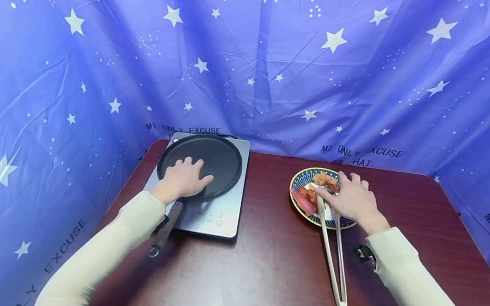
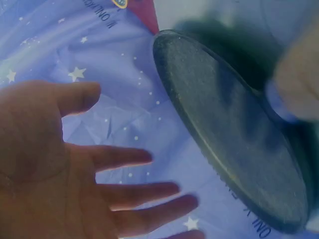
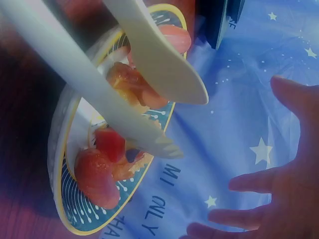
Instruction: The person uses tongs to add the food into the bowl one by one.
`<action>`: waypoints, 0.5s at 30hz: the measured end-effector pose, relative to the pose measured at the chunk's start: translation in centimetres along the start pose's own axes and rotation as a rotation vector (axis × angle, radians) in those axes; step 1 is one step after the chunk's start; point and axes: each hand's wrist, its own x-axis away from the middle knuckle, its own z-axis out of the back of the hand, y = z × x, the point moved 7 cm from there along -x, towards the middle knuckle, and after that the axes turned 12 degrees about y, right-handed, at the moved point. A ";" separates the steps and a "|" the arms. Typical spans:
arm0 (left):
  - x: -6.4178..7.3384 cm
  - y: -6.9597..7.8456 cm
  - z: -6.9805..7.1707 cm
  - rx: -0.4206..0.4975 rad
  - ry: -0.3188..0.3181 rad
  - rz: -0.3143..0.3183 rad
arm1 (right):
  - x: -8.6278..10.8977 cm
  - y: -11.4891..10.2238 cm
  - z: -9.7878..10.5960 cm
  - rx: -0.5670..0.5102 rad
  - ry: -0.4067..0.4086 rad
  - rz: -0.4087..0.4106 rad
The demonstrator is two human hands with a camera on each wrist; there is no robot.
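Note:
My left hand (image 1: 183, 179) hovers over a round black frying pan (image 1: 221, 163), fingers spread and holding nothing. In the left wrist view, a gap shows between the left hand (image 2: 45, 169) and the pan (image 2: 224, 134). A pair of pale tongs (image 1: 330, 262) lies with its tips over a patterned plate (image 1: 298, 179) of food. Above the plate's right side is my right hand (image 1: 356, 200), its fingers extended. The right wrist view shows the right hand (image 3: 284, 194) apart from the tongs (image 3: 82, 74). On the plate sit a pink sausage-like piece (image 1: 303, 203) and a crumbly fried piece (image 1: 323, 178).
The pan rests on a silver induction cooker (image 1: 228, 206), its brown handle (image 1: 168, 227) pointing towards the front left. Both stand on a dark red wooden table (image 1: 261, 254). A blue star-printed curtain (image 1: 256, 49) surrounds the back and sides.

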 end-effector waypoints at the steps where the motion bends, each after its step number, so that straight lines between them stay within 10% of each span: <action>1: 0.4 -0.2 0.1 -0.008 -0.004 -0.009 | 0.1 0.0 0.0 -0.004 0.008 0.003; 15: 6.3 -2.7 -0.5 -0.038 0.023 -0.072 | 1.2 -0.2 0.2 0.006 0.031 0.026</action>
